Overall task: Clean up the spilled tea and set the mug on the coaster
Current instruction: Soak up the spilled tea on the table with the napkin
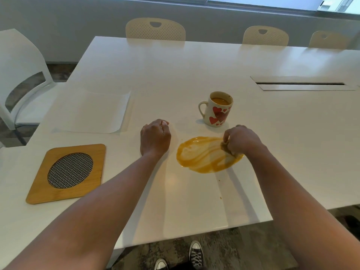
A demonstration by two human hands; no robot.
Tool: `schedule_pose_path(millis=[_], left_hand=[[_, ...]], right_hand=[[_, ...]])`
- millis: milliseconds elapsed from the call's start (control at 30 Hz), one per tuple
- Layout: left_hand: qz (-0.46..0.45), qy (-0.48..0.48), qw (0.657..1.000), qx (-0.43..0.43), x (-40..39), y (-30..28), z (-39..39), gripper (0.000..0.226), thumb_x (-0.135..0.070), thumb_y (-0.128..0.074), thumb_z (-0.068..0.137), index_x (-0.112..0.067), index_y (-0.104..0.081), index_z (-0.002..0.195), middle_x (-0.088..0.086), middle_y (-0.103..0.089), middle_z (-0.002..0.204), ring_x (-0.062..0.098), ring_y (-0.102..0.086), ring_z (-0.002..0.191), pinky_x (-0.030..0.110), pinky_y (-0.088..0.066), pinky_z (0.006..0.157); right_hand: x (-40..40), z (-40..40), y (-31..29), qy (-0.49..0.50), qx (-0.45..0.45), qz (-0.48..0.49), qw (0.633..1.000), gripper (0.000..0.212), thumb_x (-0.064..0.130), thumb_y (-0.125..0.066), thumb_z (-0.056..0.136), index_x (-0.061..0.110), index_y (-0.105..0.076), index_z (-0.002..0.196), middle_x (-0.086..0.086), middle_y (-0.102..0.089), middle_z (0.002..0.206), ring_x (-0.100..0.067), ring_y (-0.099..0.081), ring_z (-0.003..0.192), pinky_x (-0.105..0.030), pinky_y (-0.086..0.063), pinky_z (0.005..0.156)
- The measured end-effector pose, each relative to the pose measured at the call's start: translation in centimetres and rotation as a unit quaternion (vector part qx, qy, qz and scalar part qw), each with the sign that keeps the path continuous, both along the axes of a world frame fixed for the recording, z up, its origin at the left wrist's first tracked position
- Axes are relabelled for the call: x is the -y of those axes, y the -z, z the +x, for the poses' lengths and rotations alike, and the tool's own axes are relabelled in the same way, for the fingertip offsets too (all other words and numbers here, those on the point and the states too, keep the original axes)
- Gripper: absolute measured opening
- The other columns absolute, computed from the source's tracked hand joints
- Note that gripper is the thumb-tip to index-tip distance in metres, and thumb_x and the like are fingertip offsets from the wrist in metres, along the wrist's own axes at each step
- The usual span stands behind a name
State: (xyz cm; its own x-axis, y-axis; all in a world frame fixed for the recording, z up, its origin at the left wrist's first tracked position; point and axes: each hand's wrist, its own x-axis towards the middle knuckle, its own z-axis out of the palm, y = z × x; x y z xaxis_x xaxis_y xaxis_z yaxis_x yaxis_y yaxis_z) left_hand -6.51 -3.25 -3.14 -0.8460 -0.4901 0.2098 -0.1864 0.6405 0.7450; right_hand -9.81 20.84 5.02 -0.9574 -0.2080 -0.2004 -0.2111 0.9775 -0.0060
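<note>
A white mug (217, 110) with red hearts stands upright on the table, handle pointing to 9 o'clock, tea inside. At its 6 o'clock, just beside it, an orange-brown tea puddle (204, 155) spreads in a smeared oval. A soaked wad of paper (227, 149) sits on the puddle's 3 o'clock edge. The square wooden coaster (67, 173) with a mesh centre lies flat, well apart at 8 o'clock.

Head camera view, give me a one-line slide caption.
Right hand wipes spilled tea with a soaked wad; left hand rests fisted; mug off the coaster.
</note>
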Motion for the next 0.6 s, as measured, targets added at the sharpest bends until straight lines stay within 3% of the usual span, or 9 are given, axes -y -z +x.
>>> schedule_pose_path(millis=[300,433,600], left_hand=[[-0.065,0.025,0.997,0.035,0.0,0.6,-0.3,0.037,-0.025,-0.036,0.099,-0.020,-0.066,0.120,0.004,-0.065,0.126,0.022,-0.054,0.119,0.040,-0.025,0.117],[-0.093,0.059,0.991,0.079,0.0,0.6,-0.2,0.047,-0.022,-0.036,0.097,-0.020,-0.055,0.140,0.001,-0.048,0.151,0.015,-0.032,0.145,0.037,-0.009,0.124],[-0.138,0.084,0.981,0.109,0.0,0.6,0.1,0.054,-0.025,-0.031,0.100,-0.021,-0.038,0.153,-0.002,-0.029,0.163,0.016,-0.017,0.152,0.039,-0.004,0.125]], right_hand=[[1.8,1.5,0.1,-0.009,0.086,-0.021,0.996,0.024,0.028,-0.070,0.083,0.015,-0.072,0.103,-0.002,-0.065,0.094,-0.016,-0.065,0.087,-0.034,-0.058,0.083],[4.5,2.7,0.6,-0.069,0.063,-0.050,0.994,0.022,0.021,-0.064,0.086,0.017,-0.074,0.105,-0.003,-0.067,0.098,-0.018,-0.065,0.088,-0.031,-0.058,0.080],[7.1,3.1,1.5,-0.067,0.018,-0.137,0.988,0.024,0.010,-0.064,0.082,0.020,-0.077,0.099,-0.004,-0.063,0.098,-0.019,-0.063,0.082,-0.035,-0.060,0.074]])
